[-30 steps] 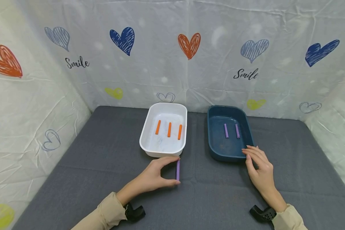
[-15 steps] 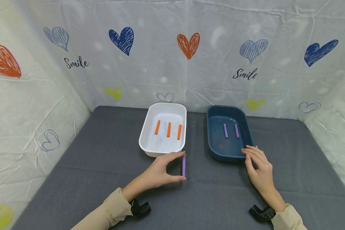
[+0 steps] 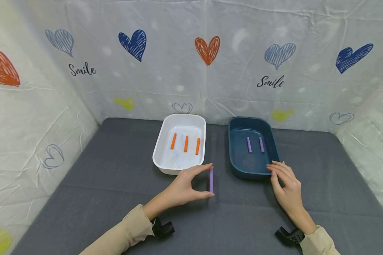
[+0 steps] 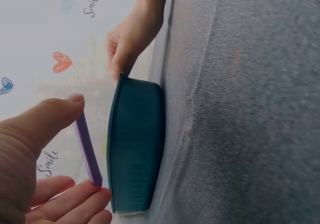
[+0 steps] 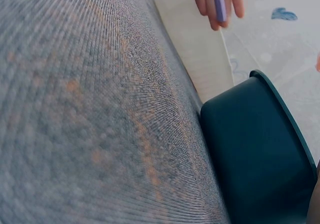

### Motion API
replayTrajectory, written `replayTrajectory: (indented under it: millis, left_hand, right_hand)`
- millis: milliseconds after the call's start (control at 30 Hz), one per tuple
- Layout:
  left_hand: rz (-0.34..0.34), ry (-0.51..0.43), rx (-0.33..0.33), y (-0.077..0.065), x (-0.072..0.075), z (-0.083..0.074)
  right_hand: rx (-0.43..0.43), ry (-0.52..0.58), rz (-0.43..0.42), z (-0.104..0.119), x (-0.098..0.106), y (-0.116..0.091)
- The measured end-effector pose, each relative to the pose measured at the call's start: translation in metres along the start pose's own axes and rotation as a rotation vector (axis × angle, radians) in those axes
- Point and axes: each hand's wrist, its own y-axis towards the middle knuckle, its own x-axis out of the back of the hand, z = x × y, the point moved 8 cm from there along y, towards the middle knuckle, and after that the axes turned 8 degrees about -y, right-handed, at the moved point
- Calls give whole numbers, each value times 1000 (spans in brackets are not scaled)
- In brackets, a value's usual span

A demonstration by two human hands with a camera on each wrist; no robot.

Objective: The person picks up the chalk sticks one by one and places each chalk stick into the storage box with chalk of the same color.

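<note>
Between thumb and fingertips my left hand [image 3: 183, 188] pinches a slim purple stick [image 3: 211, 180] by its two ends, above the cloth between the two trays. The left wrist view shows the same purple stick [image 4: 88, 151] with flat sides, near the blue tray's outer wall. My right hand [image 3: 288, 187] holds the near right corner of the dark blue tray [image 3: 249, 173], fingers over the rim and thumb at the outside. Two purple sticks [image 3: 249, 145] lie side by side in that tray. Three orange sticks [image 3: 186, 144] lie in the white tray [image 3: 166, 165].
Grey cloth [image 3: 121, 163] covers the table, with a fold running across it. A white curtain [image 3: 166, 81] printed with hearts hangs behind the trays and at both sides. Black straps [image 3: 162, 228] circle both wrists.
My left hand has moved right and slightly away from me with the purple stick, past the white tray's right edge. The right hand stays at the blue tray's corner.
</note>
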Motion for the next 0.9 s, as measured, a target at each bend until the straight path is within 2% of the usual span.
replayTrajectory:
  millis: [233, 567, 700, 900]
  left_hand:
    - [-43, -5, -13, 9, 1, -5]
    - [-72, 5, -30, 31, 1, -11]
    - [-86, -10, -8, 41, 2, -11]
    - [-98, -48, 71, 56, -2, -9]
  right_hand:
    - [-2, 4, 3, -1, 0, 0]
    - [-6, -1, 9, 0, 0, 0]
    - [-6, -4, 9, -1, 0, -1]
    - [-13, -7, 9, -2, -1, -2]
